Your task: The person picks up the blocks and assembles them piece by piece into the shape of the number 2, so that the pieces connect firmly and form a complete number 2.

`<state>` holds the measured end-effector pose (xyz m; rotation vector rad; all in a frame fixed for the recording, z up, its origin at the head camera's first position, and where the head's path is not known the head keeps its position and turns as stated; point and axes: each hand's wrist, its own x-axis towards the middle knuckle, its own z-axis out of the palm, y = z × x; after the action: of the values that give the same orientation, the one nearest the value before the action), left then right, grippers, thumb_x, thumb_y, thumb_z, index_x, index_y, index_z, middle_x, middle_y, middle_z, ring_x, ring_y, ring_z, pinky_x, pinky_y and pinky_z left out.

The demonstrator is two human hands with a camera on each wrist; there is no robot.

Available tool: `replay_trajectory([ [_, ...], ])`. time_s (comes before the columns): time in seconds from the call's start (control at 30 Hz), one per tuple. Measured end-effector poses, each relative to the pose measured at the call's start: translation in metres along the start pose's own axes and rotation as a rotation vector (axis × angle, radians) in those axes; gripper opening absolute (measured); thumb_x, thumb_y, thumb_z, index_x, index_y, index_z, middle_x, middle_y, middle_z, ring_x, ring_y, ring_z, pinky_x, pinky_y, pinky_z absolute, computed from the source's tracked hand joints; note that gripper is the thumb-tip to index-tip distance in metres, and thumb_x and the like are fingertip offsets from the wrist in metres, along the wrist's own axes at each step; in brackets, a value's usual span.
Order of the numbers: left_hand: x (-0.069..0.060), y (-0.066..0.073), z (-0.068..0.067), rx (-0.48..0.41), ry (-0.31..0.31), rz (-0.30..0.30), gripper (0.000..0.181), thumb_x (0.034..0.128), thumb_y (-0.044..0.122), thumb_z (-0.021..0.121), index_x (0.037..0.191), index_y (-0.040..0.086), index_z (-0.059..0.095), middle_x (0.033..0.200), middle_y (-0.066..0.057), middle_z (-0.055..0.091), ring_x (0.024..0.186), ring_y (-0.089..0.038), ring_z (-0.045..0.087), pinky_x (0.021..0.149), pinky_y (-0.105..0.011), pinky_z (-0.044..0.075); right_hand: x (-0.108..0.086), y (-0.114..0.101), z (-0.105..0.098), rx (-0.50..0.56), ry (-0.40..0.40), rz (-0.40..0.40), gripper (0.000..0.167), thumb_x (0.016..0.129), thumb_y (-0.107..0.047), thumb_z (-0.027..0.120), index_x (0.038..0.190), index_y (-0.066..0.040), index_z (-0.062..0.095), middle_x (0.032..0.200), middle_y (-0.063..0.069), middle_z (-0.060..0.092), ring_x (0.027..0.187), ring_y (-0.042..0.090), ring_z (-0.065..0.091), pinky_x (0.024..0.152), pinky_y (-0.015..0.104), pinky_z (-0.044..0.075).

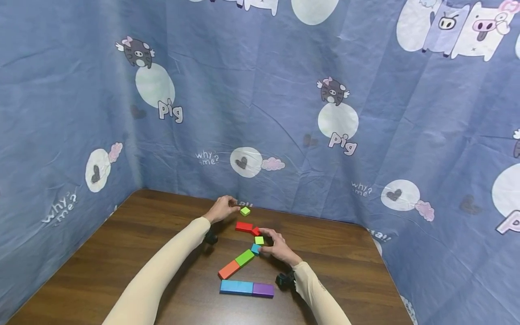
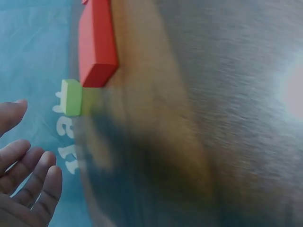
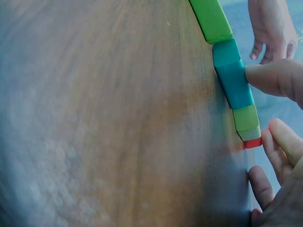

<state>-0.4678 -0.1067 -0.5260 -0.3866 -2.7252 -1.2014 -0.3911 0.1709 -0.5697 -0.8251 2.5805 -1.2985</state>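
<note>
At the back of the table my left hand has its fingers apart beside a small lime green block. In the left wrist view a gap shows between that hand and the lime block. My right hand lies along the right side of a bent row of blocks. Its thumb touches the blue block, while a fingertip is at the small red block. A second lime block sits between those two. A longer red block adjoins the small red one.
A green block and an orange block continue the row toward the front left. Nearer me, a long blue block and a purple block lie end to end. A patterned blue cloth hangs behind the table.
</note>
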Motion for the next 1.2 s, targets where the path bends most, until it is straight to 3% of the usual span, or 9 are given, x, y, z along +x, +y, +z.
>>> replay_trajectory([
  [0.3, 0.014, 0.010, 0.008, 0.083, 0.019, 0.005, 0.035, 0.0880, 0.017, 0.069, 0.112, -0.008, 0.063, 0.105, -0.020, 0.065, 0.099, -0.032, 0.060, 0.088, -0.045, 0.047, 0.000, -0.001, 0.000, -0.009, 0.007, -0.017, 0.064, 0.081, -0.024, 0.073, 0.139, -0.015, 0.048, 0.145, 0.008, 0.045, 0.129, 0.034, 0.033, 0.103, 0.061, 0.017],
  [0.63, 0.019, 0.026, 0.020, 0.175, -0.034, -0.138, 0.030, 0.0871, 0.021, 0.071, 0.108, 0.000, 0.067, 0.108, -0.014, 0.069, 0.101, -0.030, 0.064, 0.087, -0.044, 0.049, 0.002, 0.001, 0.002, -0.022, 0.027, -0.001, 0.064, 0.080, -0.023, 0.075, 0.138, -0.017, 0.049, 0.143, 0.007, 0.047, 0.129, 0.035, 0.033, 0.103, 0.060, 0.016],
  [0.73, 0.021, 0.026, 0.025, 0.220, -0.049, -0.156, 0.029, 0.0867, 0.023, 0.072, 0.105, 0.001, 0.068, 0.111, -0.012, 0.069, 0.103, -0.030, 0.064, 0.089, -0.044, 0.049, 0.001, 0.001, 0.002, -0.028, 0.038, -0.005, 0.063, 0.080, -0.024, 0.075, 0.138, -0.018, 0.049, 0.143, 0.006, 0.047, 0.128, 0.034, 0.034, 0.102, 0.060, 0.017],
  [0.87, 0.021, 0.027, 0.029, 0.292, -0.058, -0.167, 0.023, 0.0849, 0.026, 0.073, 0.090, 0.004, 0.069, 0.095, -0.008, 0.069, 0.087, -0.024, 0.063, 0.077, -0.040, 0.049, -0.005, -0.015, -0.001, -0.012, 0.042, -0.018, 0.061, 0.081, -0.014, 0.074, 0.137, -0.008, 0.049, 0.142, 0.015, 0.047, 0.125, 0.039, 0.034, 0.099, 0.060, 0.018],
  [0.97, 0.022, 0.028, 0.031, 0.321, -0.060, -0.172, 0.027, 0.0837, 0.027, 0.075, 0.070, 0.008, 0.061, 0.071, -0.003, 0.056, 0.069, -0.018, 0.050, 0.063, -0.036, 0.041, -0.005, -0.016, -0.001, -0.003, 0.046, -0.015, 0.061, 0.081, -0.010, 0.073, 0.136, -0.006, 0.049, 0.142, 0.017, 0.046, 0.125, 0.041, 0.034, 0.099, 0.062, 0.016],
  [1.1, 0.024, 0.026, 0.034, 0.342, -0.065, -0.178, 0.039, 0.0839, 0.027, 0.074, 0.058, 0.012, 0.049, 0.062, 0.000, 0.040, 0.063, -0.017, 0.038, 0.058, -0.033, 0.033, 0.000, -0.001, 0.002, -0.016, 0.052, -0.008, 0.061, 0.081, -0.018, 0.075, 0.137, -0.015, 0.050, 0.142, 0.008, 0.047, 0.127, 0.034, 0.034, 0.100, 0.059, 0.018],
  [1.2, 0.025, 0.026, 0.036, 0.355, -0.072, -0.173, 0.038, 0.0842, 0.026, 0.074, 0.058, 0.013, 0.050, 0.062, 0.001, 0.041, 0.063, -0.017, 0.040, 0.059, -0.032, 0.033, 0.001, -0.001, 0.001, -0.016, 0.048, -0.004, 0.062, 0.080, -0.022, 0.076, 0.136, -0.017, 0.051, 0.142, 0.006, 0.048, 0.127, 0.033, 0.035, 0.101, 0.057, 0.019],
])
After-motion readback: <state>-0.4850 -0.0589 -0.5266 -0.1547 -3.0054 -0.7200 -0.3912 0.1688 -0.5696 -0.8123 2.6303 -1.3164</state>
